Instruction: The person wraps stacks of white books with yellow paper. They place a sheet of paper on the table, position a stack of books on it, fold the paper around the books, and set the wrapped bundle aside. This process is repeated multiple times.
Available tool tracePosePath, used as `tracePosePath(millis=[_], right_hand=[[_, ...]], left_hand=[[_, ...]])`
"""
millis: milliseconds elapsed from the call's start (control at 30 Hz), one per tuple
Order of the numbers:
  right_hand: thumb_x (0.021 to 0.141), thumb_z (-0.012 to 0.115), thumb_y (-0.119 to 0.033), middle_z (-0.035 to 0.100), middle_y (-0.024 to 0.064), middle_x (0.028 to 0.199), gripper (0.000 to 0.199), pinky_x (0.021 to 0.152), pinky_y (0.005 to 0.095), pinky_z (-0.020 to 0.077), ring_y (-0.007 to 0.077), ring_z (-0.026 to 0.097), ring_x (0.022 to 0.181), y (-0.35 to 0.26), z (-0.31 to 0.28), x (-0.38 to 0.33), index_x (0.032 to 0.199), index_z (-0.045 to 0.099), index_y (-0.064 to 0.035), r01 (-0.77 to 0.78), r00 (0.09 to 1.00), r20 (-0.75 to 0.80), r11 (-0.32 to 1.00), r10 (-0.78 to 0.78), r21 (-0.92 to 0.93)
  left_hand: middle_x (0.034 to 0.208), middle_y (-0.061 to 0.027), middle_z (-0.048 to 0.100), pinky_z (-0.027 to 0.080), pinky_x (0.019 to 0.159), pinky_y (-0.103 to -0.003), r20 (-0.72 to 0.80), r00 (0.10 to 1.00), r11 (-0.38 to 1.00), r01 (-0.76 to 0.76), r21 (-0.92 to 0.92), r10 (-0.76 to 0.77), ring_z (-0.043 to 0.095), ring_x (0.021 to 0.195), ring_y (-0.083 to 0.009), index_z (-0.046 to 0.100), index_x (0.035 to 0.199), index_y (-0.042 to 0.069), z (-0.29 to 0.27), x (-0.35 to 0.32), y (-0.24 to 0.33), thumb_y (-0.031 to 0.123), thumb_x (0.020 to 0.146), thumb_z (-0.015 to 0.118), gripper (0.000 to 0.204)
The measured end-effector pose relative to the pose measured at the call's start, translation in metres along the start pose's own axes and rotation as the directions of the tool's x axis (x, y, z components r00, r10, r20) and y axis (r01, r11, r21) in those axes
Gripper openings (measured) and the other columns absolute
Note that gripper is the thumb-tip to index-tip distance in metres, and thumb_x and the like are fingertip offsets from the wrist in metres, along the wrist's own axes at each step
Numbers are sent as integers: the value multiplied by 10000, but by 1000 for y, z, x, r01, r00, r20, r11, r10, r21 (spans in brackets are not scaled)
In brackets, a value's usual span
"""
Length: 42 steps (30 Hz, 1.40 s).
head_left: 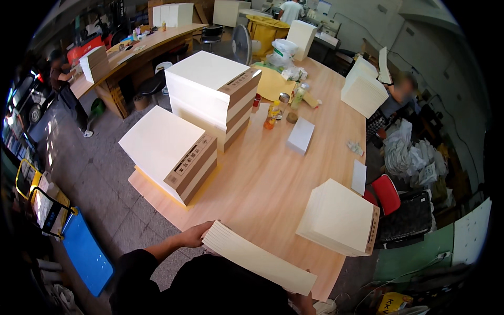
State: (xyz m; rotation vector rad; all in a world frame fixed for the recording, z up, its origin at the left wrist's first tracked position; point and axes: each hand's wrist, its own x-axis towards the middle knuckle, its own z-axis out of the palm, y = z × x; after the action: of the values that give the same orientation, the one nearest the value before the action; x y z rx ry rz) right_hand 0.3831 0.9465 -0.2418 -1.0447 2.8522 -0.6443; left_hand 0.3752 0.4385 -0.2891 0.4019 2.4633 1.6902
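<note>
Close to my body, at the near edge of the table, I hold a stack of cream paper pads (257, 255) between both hands. Its layered edges show at the left end, and it slopes down to the right. My left hand (196, 234) is closed on the left end. The right end is gripped by my right hand (302, 301), whose fingers are partly hidden by the paper. Ahead to the left stands a pile of pads with brown printed spines (168, 149). Another spined pile (338, 218) lies to the right of my hands.
A taller pile (205, 84) stands further back on the wooden table (262, 194). Beyond are a white pad (300, 135), an orange drink bottle (272, 114) and a fan (241, 44). A blue trolley (86, 254) sits on the left floor; a person (401, 92) works far right.
</note>
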Motion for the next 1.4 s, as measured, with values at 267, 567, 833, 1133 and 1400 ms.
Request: tracePosePath(millis=[267,567,833,1133,1400], right_hand=[[804,755,-239,684,97,955,299,1048,546,375,301,628,984,5,0,26,1045,673,-84,115,993,-11,993,-115,-25],[799,789,-176,686,143,1082,384,841,400,511,298,644,1004,11,16,7,1136,663,-41,-291,956,129,896,262,335],[661,885,-178,676,147,1101,577,870,391,515,264,639,1017,2,-25,33,1152,642,2,-468,882,183,768,434,437],[754,650,-314,540,171,1298,724,972,448,455,308,533,1180,-130,-69,188,1373,442,-1,-32,899,52,-51,436,998],[805,527,-331,532,206,1306,700,1016,459,425,359,527,1190,-228,-1,392,1388,398,37,-173,907,222,-163,359,971]], left_hand=[[1296,-218,497,380,1068,-423,18,985,942,-171,289,173,473,1238,-383,398,1384,-9,-6,15,44,164,685,774,812],[1214,-180,525,447,993,-405,49,986,962,-165,216,159,513,1170,-358,483,1283,45,-2,14,38,168,760,770,609],[1258,-179,545,450,977,-420,-15,955,949,295,111,-295,536,1183,-354,440,1345,50,-23,7,81,210,576,876,899],[1177,-209,616,457,957,-353,-59,947,824,244,-512,-317,589,1116,-279,526,1234,-93,-194,12,167,318,651,850,783],[1179,-195,661,528,900,-348,-219,885,665,126,-736,-410,656,1045,-253,622,1256,-12,-384,-3,118,415,830,741,614]])
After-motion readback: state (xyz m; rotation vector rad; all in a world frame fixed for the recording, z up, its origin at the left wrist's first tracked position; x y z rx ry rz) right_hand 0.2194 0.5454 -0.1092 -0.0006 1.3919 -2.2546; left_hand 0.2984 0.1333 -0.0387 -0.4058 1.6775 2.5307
